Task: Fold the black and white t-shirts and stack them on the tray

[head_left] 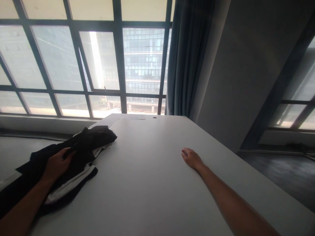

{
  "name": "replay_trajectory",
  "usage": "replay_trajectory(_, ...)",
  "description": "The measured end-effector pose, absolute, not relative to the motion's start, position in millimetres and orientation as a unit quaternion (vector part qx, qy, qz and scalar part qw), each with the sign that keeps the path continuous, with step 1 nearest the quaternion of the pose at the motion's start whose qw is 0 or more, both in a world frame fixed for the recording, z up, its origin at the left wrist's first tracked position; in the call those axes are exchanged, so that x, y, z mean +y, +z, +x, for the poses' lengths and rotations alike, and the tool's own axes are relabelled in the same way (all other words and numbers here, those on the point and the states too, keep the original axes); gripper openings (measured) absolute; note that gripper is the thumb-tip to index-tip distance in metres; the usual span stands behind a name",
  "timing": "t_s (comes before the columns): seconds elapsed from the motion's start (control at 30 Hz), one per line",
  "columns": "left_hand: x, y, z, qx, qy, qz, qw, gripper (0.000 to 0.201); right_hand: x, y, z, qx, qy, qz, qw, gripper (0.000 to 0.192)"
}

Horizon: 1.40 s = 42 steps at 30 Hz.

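A crumpled pile of black clothing point(91, 142) lies along the left side of the white table point(142, 183). My left hand point(57, 164) is closed on the dark cloth, thumb and fingers pinching a fold; some fingertips are hidden in the fabric. From the pile's near side a black piece with a white panel point(70, 188) sticks out onto the tabletop. To the right, apart from the clothes, my right hand point(192, 158) rests on the table with its fingers curled together, and nothing shows in it.
Paper-like sheets point(133, 117) lie at the table's far end, near a small round hole point(155, 117). Beyond stand large windows point(144, 62) and a dark blue curtain point(188, 59). A grey pillar point(241, 72) rises past the table's right edge.
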<state>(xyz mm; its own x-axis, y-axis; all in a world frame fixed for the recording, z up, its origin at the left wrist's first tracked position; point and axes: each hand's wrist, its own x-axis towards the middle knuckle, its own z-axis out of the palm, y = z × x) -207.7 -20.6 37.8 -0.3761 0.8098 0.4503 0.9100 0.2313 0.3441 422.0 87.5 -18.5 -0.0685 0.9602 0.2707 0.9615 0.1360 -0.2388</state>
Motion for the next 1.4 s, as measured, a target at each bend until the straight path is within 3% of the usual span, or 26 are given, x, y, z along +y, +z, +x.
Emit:
replay_trajectory(0.13, -2.2, 65.7, -165.4, -0.769, -0.270, -0.569, 0.111, 0.051, 87.8, -18.6, 422.0, -0.735, -0.008, -0.653, 0.184, 0.036)
replay_trajectory(0.27, 32.7, 100.4, -75.0, -0.688, -0.292, -0.652, 0.127, 0.043, 87.3, -17.7, 421.9, -0.735, -0.003, -0.653, 0.182, 0.035)
replay_trajectory(0.4, 51.5, 104.5, 38.4, -0.554, -0.387, -0.736, 0.032, 0.038, 85.3, -15.4, 420.8, -0.736, -0.001, -0.651, 0.186, 0.036)
replay_trajectory(0.53, 42.8, 83.4, 106.8, -0.434, -0.292, -0.847, -0.091, 0.042, 87.8, -16.8, 423.4, -0.737, 0.010, -0.644, 0.208, 0.036)
replay_trajectory(0.6, 38.7, 74.7, 108.0, -0.457, -0.206, -0.859, -0.106, 0.046, 90.9, -18.4, 425.5, -0.741, 0.021, -0.631, 0.229, 0.037)
replay_trajectory(0.77, 47.6, 63.0, 56.0, -0.629, 0.003, -0.777, 0.012, 0.046, 94.3, -17.5, 418.4, -0.732, 0.115, -0.579, 0.340, 0.039)
replay_trajectory(0.87, 54.3, 53.0, 36.3, -0.645, 0.050, -0.763, -0.009, 0.060, 90.5, -10.1, 404.2, -0.737, 0.211, -0.531, 0.362, 0.044)
replay_trajectory(1.0, 59.0, 35.3, 40.3, -0.617, 0.042, -0.779, -0.104, 0.084, 82.1, 8.6, 389.7, -0.796, 0.229, -0.504, 0.244, 0.044)
replay_trajectory(1.17, 77.9, 16.8, 45.9, -0.485, -0.054, -0.861, -0.143, 0.075, 73.7, 38.9, 387.5, -0.804, 0.284, -0.521, 0.051, 0.022)
replay_trajectory(1.3, 101.3, 10.4, 47.8, -0.451, -0.169, -0.868, -0.120, 0.052, 76.7, 54.0, 369.5, -0.805, 0.215, -0.543, 0.108, 0.038)
replay_trajectory(1.4, 116.1, 10.9, 57.0, -0.542, -0.225, -0.808, -0.058, 0.061, 88.5, 53.5, 340.9, -0.803, 0.177, -0.554, 0.130, 0.052)
